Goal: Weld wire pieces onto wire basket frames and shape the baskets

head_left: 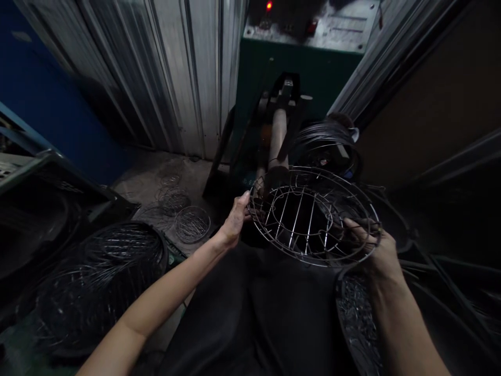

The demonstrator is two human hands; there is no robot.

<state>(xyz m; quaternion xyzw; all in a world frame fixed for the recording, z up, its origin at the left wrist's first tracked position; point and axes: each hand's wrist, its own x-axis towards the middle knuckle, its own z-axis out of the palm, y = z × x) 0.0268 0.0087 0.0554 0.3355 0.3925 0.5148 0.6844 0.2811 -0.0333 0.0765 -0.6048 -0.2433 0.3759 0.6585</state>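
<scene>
A round wire rack [301, 214], with parallel bars across an inner ring and a larger outer ring, is held up above my lap. My left hand [237, 216] grips its left rim, thumb on top and fingers partly behind the wires. On the opposite side my right hand [378, 245] is closed around the right rim, its thumb and fingers among the wires. Just beyond the rack stands a machine with a pale cylindrical arm [279, 128]; the rack's far edge overlaps its lower end in view, and I cannot tell whether they touch.
At left, a black tub [162, 245] holds a heap of wire pieces. Several wire rings [191, 224] lie on the floor. A coil of wire [324, 133] sits right of the machine. Another container [344, 318] with small metal pieces is beside my right leg. A red light [269, 6] glows above.
</scene>
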